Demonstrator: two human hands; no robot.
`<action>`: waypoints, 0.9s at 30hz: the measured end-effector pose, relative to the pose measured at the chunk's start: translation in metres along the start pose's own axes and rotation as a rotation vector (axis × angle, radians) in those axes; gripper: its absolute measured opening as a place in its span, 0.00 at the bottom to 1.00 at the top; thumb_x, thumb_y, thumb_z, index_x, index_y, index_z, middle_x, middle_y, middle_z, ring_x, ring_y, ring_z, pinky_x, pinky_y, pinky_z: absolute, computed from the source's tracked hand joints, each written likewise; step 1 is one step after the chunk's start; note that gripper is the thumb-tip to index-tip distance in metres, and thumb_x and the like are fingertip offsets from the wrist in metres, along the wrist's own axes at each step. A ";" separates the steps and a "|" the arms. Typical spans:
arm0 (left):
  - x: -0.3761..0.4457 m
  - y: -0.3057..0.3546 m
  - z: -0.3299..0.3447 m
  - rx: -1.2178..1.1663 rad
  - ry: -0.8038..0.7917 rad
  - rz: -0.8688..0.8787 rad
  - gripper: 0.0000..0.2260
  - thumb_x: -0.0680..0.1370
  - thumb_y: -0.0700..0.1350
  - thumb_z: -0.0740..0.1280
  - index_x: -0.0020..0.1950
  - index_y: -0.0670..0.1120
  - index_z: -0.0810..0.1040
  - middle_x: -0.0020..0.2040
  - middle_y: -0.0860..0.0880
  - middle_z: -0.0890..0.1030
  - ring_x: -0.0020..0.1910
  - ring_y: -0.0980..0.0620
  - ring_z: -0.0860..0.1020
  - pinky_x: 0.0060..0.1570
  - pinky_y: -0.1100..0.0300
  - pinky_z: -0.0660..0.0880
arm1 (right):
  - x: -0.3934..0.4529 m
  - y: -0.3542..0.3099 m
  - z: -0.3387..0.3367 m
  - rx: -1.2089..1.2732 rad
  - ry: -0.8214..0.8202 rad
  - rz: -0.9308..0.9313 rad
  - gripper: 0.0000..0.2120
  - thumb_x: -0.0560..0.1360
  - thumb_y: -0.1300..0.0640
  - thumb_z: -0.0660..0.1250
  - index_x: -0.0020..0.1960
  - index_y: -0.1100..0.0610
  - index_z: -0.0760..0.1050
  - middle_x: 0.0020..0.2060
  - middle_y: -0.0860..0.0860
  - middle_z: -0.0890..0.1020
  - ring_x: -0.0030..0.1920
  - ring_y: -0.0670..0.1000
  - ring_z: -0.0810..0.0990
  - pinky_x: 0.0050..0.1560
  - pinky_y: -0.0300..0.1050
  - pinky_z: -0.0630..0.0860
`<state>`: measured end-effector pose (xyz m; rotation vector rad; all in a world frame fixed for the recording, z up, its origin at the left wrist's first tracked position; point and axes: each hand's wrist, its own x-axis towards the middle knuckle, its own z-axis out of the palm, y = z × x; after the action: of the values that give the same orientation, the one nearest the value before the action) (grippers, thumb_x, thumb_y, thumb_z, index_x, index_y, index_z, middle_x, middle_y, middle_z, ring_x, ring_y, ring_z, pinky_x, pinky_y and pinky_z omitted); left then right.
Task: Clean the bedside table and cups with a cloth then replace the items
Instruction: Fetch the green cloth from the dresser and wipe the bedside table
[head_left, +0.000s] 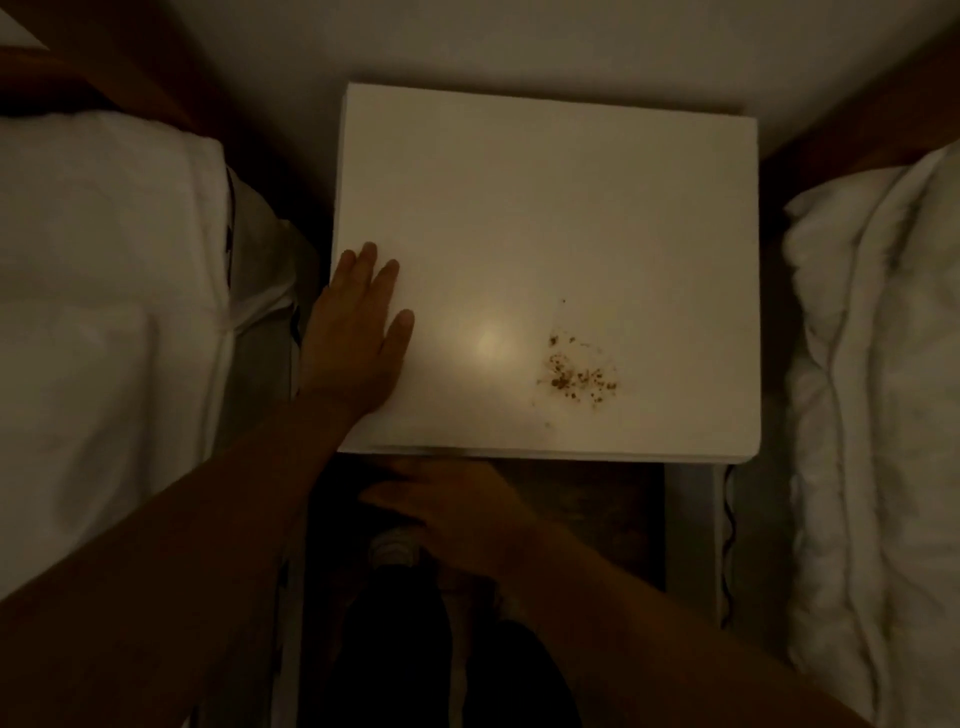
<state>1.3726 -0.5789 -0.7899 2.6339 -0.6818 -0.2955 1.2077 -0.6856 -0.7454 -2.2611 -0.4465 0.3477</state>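
Note:
The white bedside table (571, 208) fills the middle of the head view, its top bare of items. A patch of brown specks (579, 376) dirties its front right part. My left hand (356, 332) lies flat on the table's front left corner with straight fingers. My right hand (447, 506) hangs below the table's front edge in the dark, fingers loosely spread, holding nothing that I can make out. No cloth or cups are in view.
A bed with white bedding (104, 312) stands to the left and another white duvet (872, 364) to the right, both close to the table. A dark cable (730, 519) hangs by the table's right leg. My dark-clothed legs (405, 649) and a pale sock are below.

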 end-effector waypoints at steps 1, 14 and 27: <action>0.002 0.001 0.001 0.037 -0.011 -0.010 0.26 0.81 0.54 0.52 0.76 0.44 0.60 0.78 0.42 0.56 0.77 0.42 0.53 0.73 0.43 0.55 | 0.004 0.003 -0.013 -0.043 0.057 0.008 0.19 0.72 0.61 0.70 0.63 0.56 0.77 0.61 0.57 0.79 0.54 0.61 0.81 0.47 0.57 0.81; -0.002 0.001 0.009 0.124 0.038 0.000 0.26 0.81 0.56 0.52 0.76 0.44 0.61 0.77 0.42 0.59 0.76 0.43 0.55 0.70 0.41 0.61 | 0.049 0.161 -0.143 -0.448 0.367 0.665 0.26 0.77 0.39 0.55 0.72 0.47 0.66 0.73 0.54 0.67 0.72 0.61 0.62 0.68 0.63 0.57; 0.000 0.004 0.004 0.083 0.065 0.005 0.24 0.81 0.50 0.51 0.73 0.40 0.65 0.75 0.38 0.61 0.75 0.38 0.57 0.71 0.43 0.59 | 0.017 0.062 -0.073 -0.014 0.463 0.250 0.18 0.71 0.65 0.68 0.60 0.57 0.79 0.61 0.58 0.79 0.61 0.52 0.75 0.65 0.44 0.68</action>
<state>1.3701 -0.5837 -0.7918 2.7068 -0.6935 -0.1830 1.2633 -0.7654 -0.7463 -2.3215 0.0751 -0.0613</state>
